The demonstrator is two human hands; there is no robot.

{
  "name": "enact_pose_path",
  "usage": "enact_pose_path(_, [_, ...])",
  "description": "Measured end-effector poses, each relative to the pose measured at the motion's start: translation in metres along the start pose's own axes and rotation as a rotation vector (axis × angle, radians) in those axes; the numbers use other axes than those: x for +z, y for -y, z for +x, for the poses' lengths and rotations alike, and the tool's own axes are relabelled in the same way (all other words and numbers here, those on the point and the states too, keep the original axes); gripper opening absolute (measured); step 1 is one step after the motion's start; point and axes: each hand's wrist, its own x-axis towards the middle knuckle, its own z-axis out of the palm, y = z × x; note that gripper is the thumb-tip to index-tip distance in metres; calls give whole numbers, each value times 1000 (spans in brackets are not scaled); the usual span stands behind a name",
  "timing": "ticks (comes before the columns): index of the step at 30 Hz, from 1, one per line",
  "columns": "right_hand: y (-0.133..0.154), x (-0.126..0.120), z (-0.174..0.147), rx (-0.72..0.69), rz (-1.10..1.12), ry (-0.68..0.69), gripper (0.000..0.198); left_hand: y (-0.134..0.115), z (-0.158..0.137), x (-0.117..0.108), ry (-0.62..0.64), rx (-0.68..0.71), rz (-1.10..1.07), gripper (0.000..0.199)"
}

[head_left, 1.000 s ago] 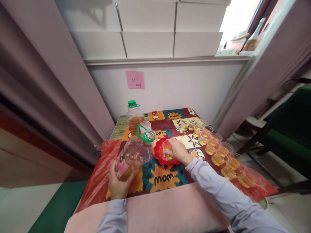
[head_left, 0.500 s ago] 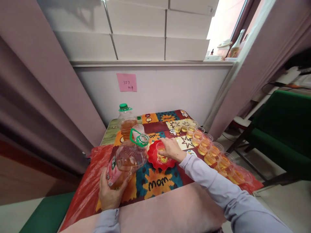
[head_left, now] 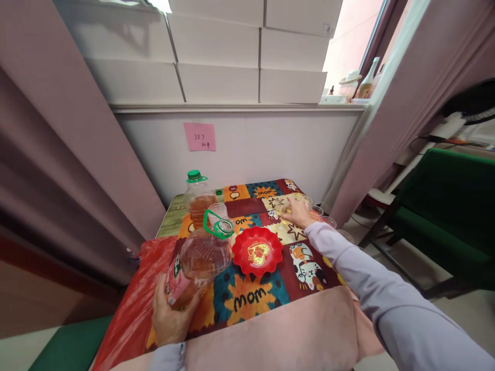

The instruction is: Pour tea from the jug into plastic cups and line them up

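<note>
My left hand point(head_left: 172, 315) grips the lower part of a large clear bottle point(head_left: 207, 257) with a pink label. Its mouth is uncapped, has a green handle ring, and leans to the right; amber liquid is inside. At the back right of the table, my right hand point(head_left: 298, 211) has its fingers round a clear plastic cup point(head_left: 285, 209), partly hidden by them. Between the hands lies a red scalloped dish point(head_left: 253, 268) with a yellow pattern in its middle. Rows of clear cups point(head_left: 316, 210) stand along the right edge, mostly hidden behind my right arm.
A second bottle with a green cap point(head_left: 194, 175) stands at the back left, beside a stack of clear cups point(head_left: 217, 210). A small green cap point(head_left: 219, 192) lies behind them. Red plastic sheeting point(head_left: 131, 288) covers the left side. A green chair point(head_left: 441, 206) stands on the right.
My right hand has moved from over the red dish to the back right with the plastic cup, uncovering the dish. The left hand still holds the bottle, nearly in the same place.
</note>
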Motion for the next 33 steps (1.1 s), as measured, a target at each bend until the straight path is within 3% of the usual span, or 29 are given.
enact_pose_path(11, [-18,35,13,47,-69,3,69,6,-1,0,-8,34,16,105])
enact_pose_path(24, [-14,33,19,81,-121,12,75,4,-1,0,-21,30,-9,101])
enact_pose_path(30, [-16,33,21,78,-138,42,52,14,1,0,6,63,1,105])
enact_pose_path(33, [-16,32,22,80,-135,45,54,11,0,0,-5,40,-5,103])
